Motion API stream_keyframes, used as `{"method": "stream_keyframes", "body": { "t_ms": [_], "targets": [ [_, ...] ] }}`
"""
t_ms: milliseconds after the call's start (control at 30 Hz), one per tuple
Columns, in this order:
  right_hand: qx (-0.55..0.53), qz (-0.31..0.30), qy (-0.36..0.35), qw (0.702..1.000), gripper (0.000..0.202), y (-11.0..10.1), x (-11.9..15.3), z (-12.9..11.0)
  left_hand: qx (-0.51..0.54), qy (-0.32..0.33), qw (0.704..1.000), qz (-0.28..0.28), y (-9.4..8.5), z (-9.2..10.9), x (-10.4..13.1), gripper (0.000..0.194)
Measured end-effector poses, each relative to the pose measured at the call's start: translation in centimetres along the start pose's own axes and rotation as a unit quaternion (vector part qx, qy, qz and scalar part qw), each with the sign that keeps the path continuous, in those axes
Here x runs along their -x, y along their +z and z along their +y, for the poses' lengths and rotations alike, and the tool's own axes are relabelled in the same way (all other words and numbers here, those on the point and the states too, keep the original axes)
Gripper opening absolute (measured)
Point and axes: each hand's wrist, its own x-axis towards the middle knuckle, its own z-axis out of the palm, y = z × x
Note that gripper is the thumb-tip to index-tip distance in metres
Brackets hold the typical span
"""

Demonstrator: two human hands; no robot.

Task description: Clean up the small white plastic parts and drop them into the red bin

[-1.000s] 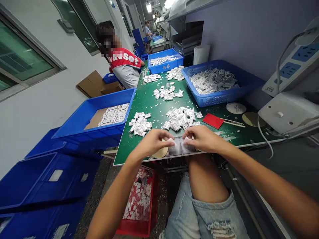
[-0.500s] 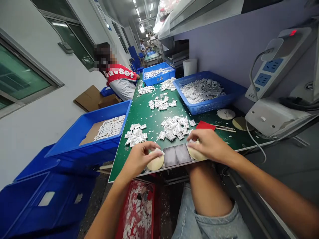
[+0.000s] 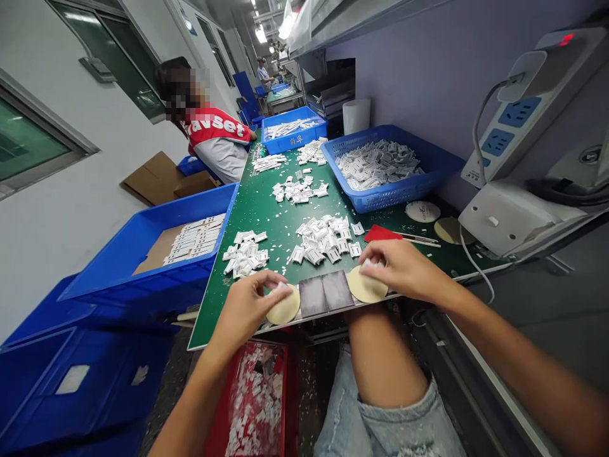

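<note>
My left hand (image 3: 248,306) is closed in a pinch on a small white plastic part, over the left pale-yellow sanding disc (image 3: 282,311). My right hand (image 3: 403,265) pinches another small white plastic part (image 3: 372,264) at the upper right of the right yellow disc (image 3: 365,287). Fingers cover most of both parts. Between the discs, two dark grey rectangular pads (image 3: 325,294) lie along the table's front edge. Beyond them sit a large pile of white plastic parts (image 3: 322,240) and a smaller pile (image 3: 245,254) to the left.
A blue basket (image 3: 364,202) full of white parts stands at the back right. Near it lie a red piece (image 3: 381,233) and thin sticks. Left of the table is a blue bin (image 3: 143,279); below is a red bin (image 3: 284,406). A co-worker (image 3: 216,136) sits further along.
The camera view has shifted, so the scene sits further left. My right hand has moved slightly up and right, uncovering more of the right disc. Both hands still pinch white parts.
</note>
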Motion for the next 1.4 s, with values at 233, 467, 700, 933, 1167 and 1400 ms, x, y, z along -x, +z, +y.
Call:
{"method": "stream_keyframes", "body": {
  "t_ms": [233, 467, 700, 933, 1167, 1400],
  "targets": [
    [0.004, -0.025, 0.026, 0.999, 0.016, 0.1, 0.1, 0.3, 0.008, -0.008, 1.0, 0.014, 0.1, -1.3, 0.4, 0.031],
    [-0.032, 0.076, 0.0, 0.997, 0.022, 0.2, -1.7, -1.6, 0.082, 0.059, 0.993, 0.065, 0.5, 0.7, -3.4, 0.032],
    [-0.062, 0.056, -0.077, 0.994, 0.029, 3.1, -8.4, -4.4, 0.066, 0.1, 0.991, 0.053, 2.3, 1.8, -10.1, 0.04],
    [-0.012, 0.161, -0.082, 0.984, 0.033, 4.2, -7.4, -3.7, -0.05, 0.045, 0.99, 0.122, -1.1, -3.7, -13.2, 0.038],
    [-0.016, 0.108, -0.152, 0.982, 0.031, 4.4, -7.0, -6.7, 0.006, 0.051, 0.994, 0.095, -0.3, -4.7, -16.0, 0.023],
    [0.222, -0.031, -0.22, 0.949, 0.041, 8.6, -13.0, -10.8, 0.43, 0.013, 0.88, 0.201, -2.5, -5.7, -16.0, 0.05]
  ]
}}
